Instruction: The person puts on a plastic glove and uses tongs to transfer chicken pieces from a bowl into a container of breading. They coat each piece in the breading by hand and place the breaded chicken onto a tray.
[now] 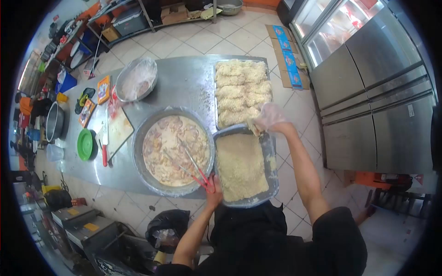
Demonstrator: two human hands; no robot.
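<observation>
My left hand (213, 185) is closed round the red handles of metal tongs (193, 162), whose tips rest among raw meat pieces in pale batter in a large round basin (138, 162). A clear plastic glove covers my right hand (271, 117), which grips a breaded piece of meat (252, 123) where tray and tub meet. Below that hand, a grey rectangular tub (271, 175) holds dry crumb coating (241, 165). Breaded meat pieces (241, 89) lie in rows on a metal tray (216, 99) beyond the tub. My fingers partly hide the piece in my right hand.
On the steel table (184, 73) stand a plastic-lined metal bowl (136, 79), a cutting board (120, 129), a red-handled knife (105, 142) and a green bowl (84, 144). Steel fridges (368, 92) stand at the right. A black bin bag (168, 225) sits below the table's front edge.
</observation>
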